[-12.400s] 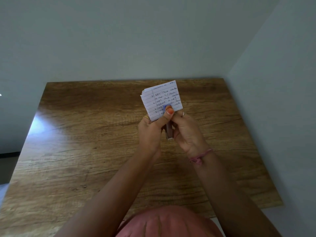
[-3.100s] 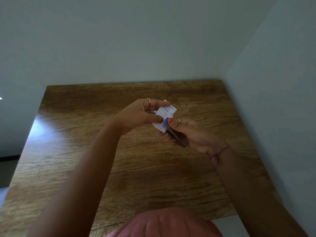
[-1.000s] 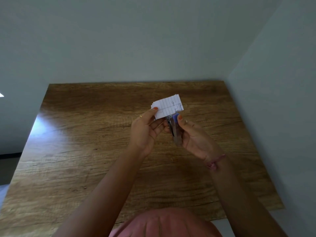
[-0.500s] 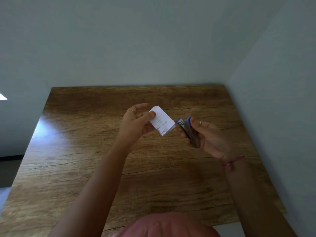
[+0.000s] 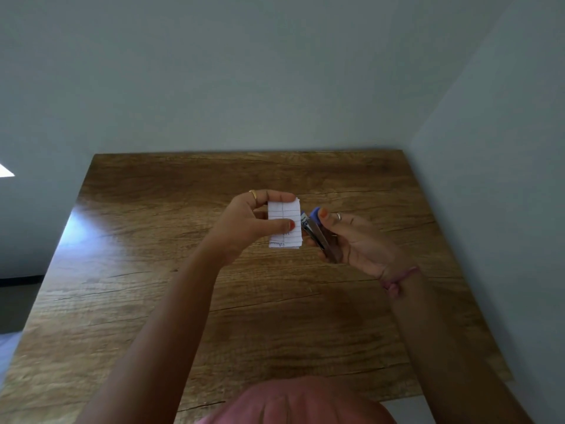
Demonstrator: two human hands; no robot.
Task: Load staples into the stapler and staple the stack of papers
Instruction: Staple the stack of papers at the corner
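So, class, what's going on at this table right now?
A person holds two things up above a wooden table. The left hand pinches a small stack of lined papers between thumb and fingers. The right hand grips a small blue stapler, its front end right beside the papers' edge. Whether the papers sit inside the stapler's mouth is too small to tell.

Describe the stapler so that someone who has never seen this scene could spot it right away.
Above the middle of the wooden table, two hands are raised. The right hand grips the stapler, just right of the lined paper stack held by the left hand. It is slim shiny metal with a blue tip.
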